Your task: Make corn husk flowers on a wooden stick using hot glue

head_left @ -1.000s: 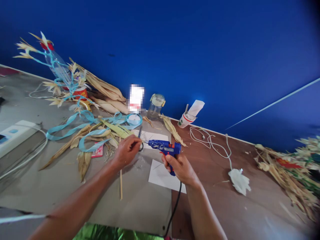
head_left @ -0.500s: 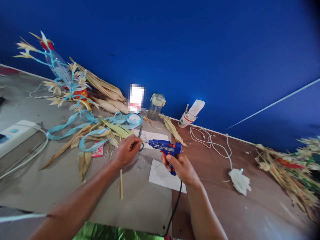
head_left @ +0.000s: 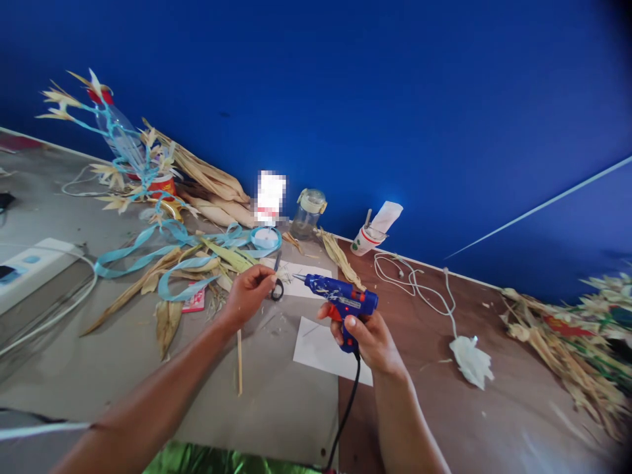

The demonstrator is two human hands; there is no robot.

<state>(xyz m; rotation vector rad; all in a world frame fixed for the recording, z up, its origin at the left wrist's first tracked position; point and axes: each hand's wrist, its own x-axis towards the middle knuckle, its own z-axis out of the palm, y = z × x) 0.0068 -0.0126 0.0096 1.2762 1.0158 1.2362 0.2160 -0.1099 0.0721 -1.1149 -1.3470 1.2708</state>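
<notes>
My right hand (head_left: 368,336) is wrapped round the handle of a blue hot glue gun (head_left: 340,293), whose nozzle points left and whose red light is on. My left hand (head_left: 253,288) is pinched, facing the nozzle across a gap; whatever lies between its fingertips is too small to make out. Scissors (head_left: 277,289) with dark handles rest just beyond those fingertips, partly hidden. A thin wooden stick (head_left: 239,368) shows below the left wrist. Left of that hand, dried corn husks (head_left: 168,319) mix with light-blue ribbon (head_left: 170,284) on the table.
White paper sheets (head_left: 320,352) lie under and behind the glue gun. At the back stand a lidded jar (head_left: 307,214) and a paper cup (head_left: 368,240). A power strip (head_left: 37,270) is at left, white cable (head_left: 419,283) and crumpled tissue (head_left: 471,361) at right. The gun's black cord (head_left: 345,408) runs to the front edge.
The glue gun has moved right, and its nozzle is now away from my left fingertips. My left hand has shifted slightly left and stays pinched.
</notes>
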